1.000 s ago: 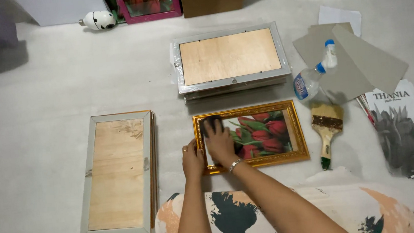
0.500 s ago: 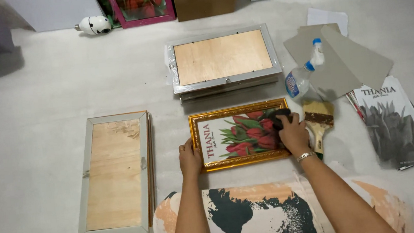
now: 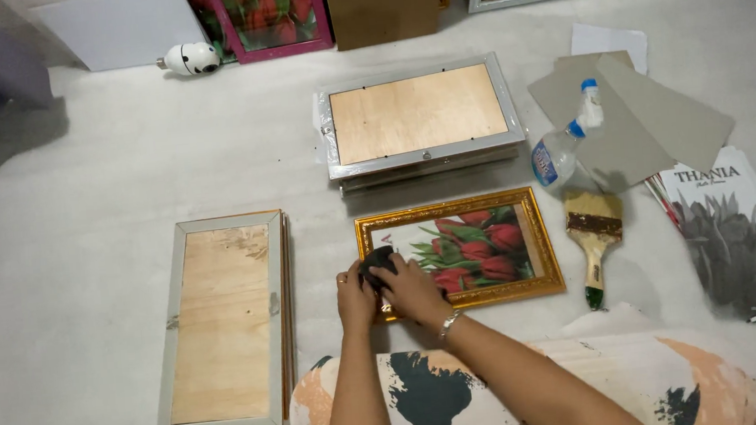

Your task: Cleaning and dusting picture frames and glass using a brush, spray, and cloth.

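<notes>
Seen from above, the person's right hand (image 3: pixel 410 290) has its fingers curled down and clamped on a small dark cloth (image 3: pixel 375 266), pressing it onto the glass at the near left corner of a gold picture frame (image 3: pixel 459 249). The left hand (image 3: pixel 354 295) rests just beside it, fingers together and bent over the frame's left edge, pinning the frame to the floor; it grips nothing else. A ring shows on the left hand and a bracelet on the right wrist.

The gold frame lies flat on a pale floor mat (image 3: pixel 75 193), straight ahead of the person's knees, and holds a print of red tulips. The step in hand looks like wiping the glass, with the cloth now at the left end. The next stroke would call for steady downward pressure while the left hand keeps the frame from sliding.

To the right of the frame lies a wide paintbrush (image 3: pixel 593 230), and beyond it a clear spray bottle (image 3: pixel 564 146) on its side, touching some grey card sheets (image 3: pixel 652 120). A stack of printed posters (image 3: pixel 740 235) sits further right. Beyond the gold frame lies a stack of silver frames, backing boards up (image 3: pixel 420 118). Well to the left lies another face-down frame stack (image 3: pixel 222 325).
</notes>
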